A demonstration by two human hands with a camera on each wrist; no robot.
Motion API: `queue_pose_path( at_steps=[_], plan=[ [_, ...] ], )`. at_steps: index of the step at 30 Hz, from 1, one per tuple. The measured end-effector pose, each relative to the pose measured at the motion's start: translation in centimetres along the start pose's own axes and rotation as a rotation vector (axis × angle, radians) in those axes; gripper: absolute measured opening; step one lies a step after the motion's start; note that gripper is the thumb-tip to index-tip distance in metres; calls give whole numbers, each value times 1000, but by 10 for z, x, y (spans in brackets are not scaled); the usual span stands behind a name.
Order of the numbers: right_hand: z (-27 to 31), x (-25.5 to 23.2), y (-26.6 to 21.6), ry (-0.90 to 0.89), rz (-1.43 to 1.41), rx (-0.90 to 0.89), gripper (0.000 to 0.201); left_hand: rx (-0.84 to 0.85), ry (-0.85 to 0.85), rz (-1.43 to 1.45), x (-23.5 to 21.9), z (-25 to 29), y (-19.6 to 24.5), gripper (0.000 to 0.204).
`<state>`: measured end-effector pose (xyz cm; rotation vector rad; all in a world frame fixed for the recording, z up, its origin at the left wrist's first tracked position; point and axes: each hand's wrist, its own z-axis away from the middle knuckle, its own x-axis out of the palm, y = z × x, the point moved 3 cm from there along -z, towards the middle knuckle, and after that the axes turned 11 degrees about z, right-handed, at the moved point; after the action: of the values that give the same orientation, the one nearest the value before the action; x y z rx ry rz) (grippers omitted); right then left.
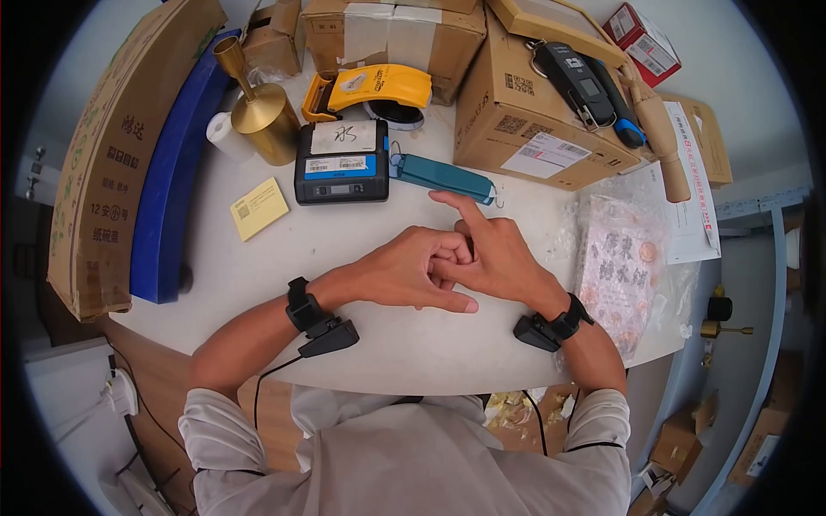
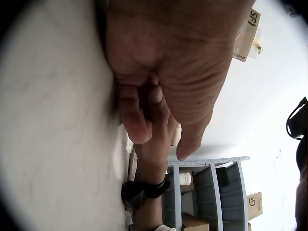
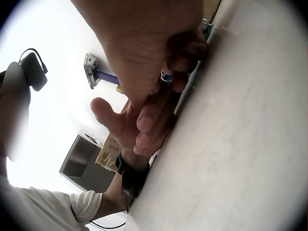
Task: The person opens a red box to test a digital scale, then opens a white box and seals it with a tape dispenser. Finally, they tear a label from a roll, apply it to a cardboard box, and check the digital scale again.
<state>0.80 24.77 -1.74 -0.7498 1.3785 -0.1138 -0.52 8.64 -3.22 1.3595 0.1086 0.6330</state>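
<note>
My left hand (image 1: 391, 268) and right hand (image 1: 503, 258) meet over the middle of the white table (image 1: 422, 357). The left thumb sticks out toward my body, while the left fingers bend loosely under the right hand. My right index finger points forward and left; its thumb lies against the left fingers, as the left wrist view also shows. No object shows in either hand. Ahead of the right fingertip lies a teal hanging scale (image 1: 443, 178) with metal hooks. Beside it stands a black and blue label printer (image 1: 342, 168) with a handwritten label on top.
Yellow sticky notes (image 1: 258, 209), a brass-coloured bell-shaped object (image 1: 265, 125), a white roll (image 1: 226, 136) and a yellow tape dispenser (image 1: 383, 84) stand at the back left. A carton (image 1: 482, 129) bears a black handheld device (image 1: 575, 84). A plastic-wrapped pack (image 1: 613, 275) lies right; a blue bin (image 1: 176, 172) left.
</note>
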Motion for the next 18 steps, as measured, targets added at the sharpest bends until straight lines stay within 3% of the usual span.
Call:
queue_pose_path(
  at_steps=[18],
  plan=[
    [0,0,-1,-22,-10,35,80,50,-10,4,-1,-4,-6,33]
  ],
)
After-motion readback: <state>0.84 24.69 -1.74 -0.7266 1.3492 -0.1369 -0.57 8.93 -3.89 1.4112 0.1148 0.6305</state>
